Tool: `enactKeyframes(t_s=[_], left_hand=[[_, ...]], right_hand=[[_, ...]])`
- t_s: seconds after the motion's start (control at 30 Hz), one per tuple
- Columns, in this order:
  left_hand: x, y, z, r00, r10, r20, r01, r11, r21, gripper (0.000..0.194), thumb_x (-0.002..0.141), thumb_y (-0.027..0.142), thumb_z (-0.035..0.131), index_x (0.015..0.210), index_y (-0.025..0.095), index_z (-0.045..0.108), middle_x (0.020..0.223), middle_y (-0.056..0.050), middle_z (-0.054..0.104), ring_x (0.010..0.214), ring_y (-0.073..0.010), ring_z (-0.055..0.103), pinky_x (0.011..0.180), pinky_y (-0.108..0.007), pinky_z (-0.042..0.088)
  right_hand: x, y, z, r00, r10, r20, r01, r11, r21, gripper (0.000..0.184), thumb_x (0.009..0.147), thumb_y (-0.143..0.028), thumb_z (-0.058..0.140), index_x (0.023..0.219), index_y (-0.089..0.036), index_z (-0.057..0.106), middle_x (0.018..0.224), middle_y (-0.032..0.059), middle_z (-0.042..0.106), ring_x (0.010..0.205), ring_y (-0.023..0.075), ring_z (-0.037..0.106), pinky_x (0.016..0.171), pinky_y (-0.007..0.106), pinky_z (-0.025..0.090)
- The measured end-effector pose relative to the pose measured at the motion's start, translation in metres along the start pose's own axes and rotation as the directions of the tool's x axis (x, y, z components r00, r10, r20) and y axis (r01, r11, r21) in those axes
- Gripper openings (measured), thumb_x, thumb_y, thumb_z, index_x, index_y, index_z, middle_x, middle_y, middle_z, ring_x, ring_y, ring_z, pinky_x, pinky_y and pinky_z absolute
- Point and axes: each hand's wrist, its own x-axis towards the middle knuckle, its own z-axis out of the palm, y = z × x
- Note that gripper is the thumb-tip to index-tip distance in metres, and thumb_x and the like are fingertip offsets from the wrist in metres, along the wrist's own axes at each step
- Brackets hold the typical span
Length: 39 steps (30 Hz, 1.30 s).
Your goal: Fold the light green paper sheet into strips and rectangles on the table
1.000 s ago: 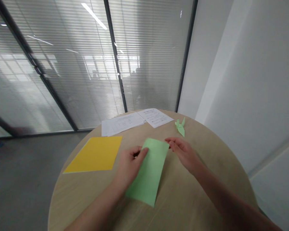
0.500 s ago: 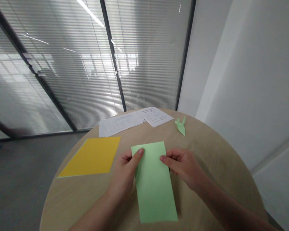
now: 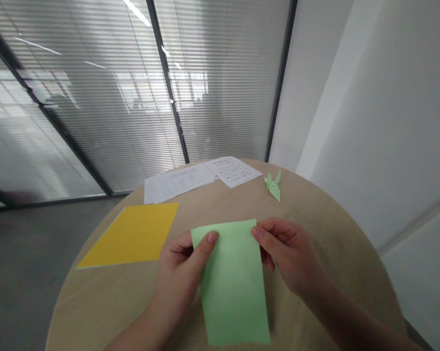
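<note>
A light green rectangular sheet of paper [image 3: 233, 287] is held up between my hands, tilted above the table near its front. My left hand [image 3: 185, 265] grips its left edge, thumb flat on the front near the top and fingers behind. At the upper right corner, my right hand [image 3: 288, 251] pinches the sheet between thumb and fingers. The back of the paper is hidden, so I cannot tell whether it is folded. Beyond my right hand lies a light green folded paper figure [image 3: 273, 186].
A yellow sheet [image 3: 132, 234], with a thin green edge beneath it, lies left on the round wooden table [image 3: 95, 307]. White printed papers [image 3: 183, 183] and another printed page [image 3: 232, 171] overlap at the far edge. Glass panels with blinds and a white wall stand behind.
My right hand has slid up to the sheet's top right corner. The green paper is nearer to me and tilted up more. The whole view has shifted slightly.
</note>
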Motion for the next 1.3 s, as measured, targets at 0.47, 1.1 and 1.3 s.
enactKeyframes(t_s=[0.47,1.1,1.3], left_hand=[[0.023,-0.009,0.000,0.998,-0.064,-0.023,0.065,0.997,0.038,0.042,0.075,0.056,0.077,0.071,0.015,0.072,0.065,-0.007,0.072,0.051,-0.0169,0.062,0.048,-0.025,0.049],[0.057,-0.002,-0.023,0.917,0.117,-0.381,-0.215,0.950,-0.226,0.036,0.071,0.048,0.082,0.072,0.015,0.068,0.061,0.001,0.065,0.054,-0.0132,0.060,0.051,-0.022,0.046],[0.062,-0.004,-0.027,0.908,0.102,-0.406,-0.210,0.950,-0.232,0.040,0.069,0.050,0.083,0.066,0.015,0.064,0.059,0.002,0.059,0.048,-0.0090,0.049,0.044,-0.020,0.038]], right_hand=[[0.022,0.028,0.001,0.980,0.173,0.100,-0.173,0.985,-0.006,0.044,0.073,-0.056,0.075,0.083,-0.014,0.071,0.066,0.0006,0.063,0.050,0.0075,0.052,0.038,0.016,0.041],[0.023,0.025,-0.007,0.924,0.245,0.293,-0.140,0.931,-0.338,0.030,0.081,-0.044,0.069,0.072,-0.016,0.066,0.051,-0.0021,0.057,0.039,0.0034,0.035,0.040,0.018,0.022],[0.030,0.025,-0.019,0.940,0.261,0.222,-0.193,0.938,-0.287,0.041,0.075,-0.046,0.070,0.097,-0.013,0.076,0.053,-0.0016,0.060,0.035,0.0032,0.031,0.036,0.019,0.019]])
